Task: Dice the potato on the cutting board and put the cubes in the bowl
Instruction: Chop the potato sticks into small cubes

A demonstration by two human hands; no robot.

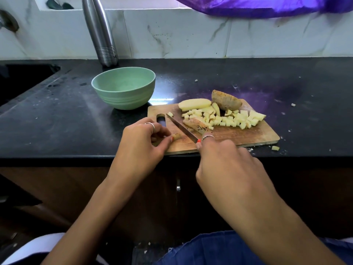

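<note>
- While the cutting board [238, 136] overhangs the near counter edge, it could be tipped by knife pressure.
- Diced cubes [229, 119] heaped far right could be scattered; the bowl [107, 87], far left, holds none.
- A small potato piece [176, 136] is pinched by the left hand [141, 142] beside the knife [181, 129] gripped in the right hand [225, 161]; fingertips could be nicked.

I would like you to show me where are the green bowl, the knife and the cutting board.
green bowl [107, 85]: head view, on its near left rim.
knife [181, 129]: head view, on the middle of the blade.
cutting board [238, 135]: head view, on a bare part of its near right surface.
</note>
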